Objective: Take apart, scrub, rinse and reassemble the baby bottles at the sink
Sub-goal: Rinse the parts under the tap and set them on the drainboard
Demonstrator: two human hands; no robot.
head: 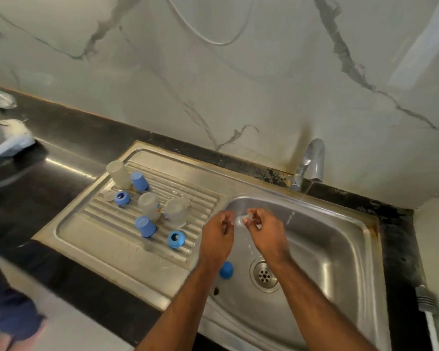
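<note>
- Two hands meet over the sink (340,262), both pinching a small clear teat (242,219) between their fingertips; the left hand (219,239) holds its left end and the right hand (266,231) its right end, fingers curled on it.
- Water runs in a thin stream from the tap (312,160) and falls just right of the right hand, not onto the teat.
- One blue cap (226,270) stands in the sink beside the left wrist, near the drain (264,274).
- Three clear bottles stand upside down on the ribbed drainer (91,229), left of the hands: one at the far left (118,174), one in the middle (150,206), one nearest the sink (176,212).
- Two more blue caps sit among them, one beside the far bottle (139,181) and one just in front of the middle bottle (145,226).
- Two blue rings lie on the drainer, one near the far bottle (122,198) and one closest to the left hand (176,239).
- Around the steel unit runs a dark bench (48,158), with a marbled wall (213,84) behind it.
- At the right bench edge lies a brush handle (426,300), well apart from the hands.
</note>
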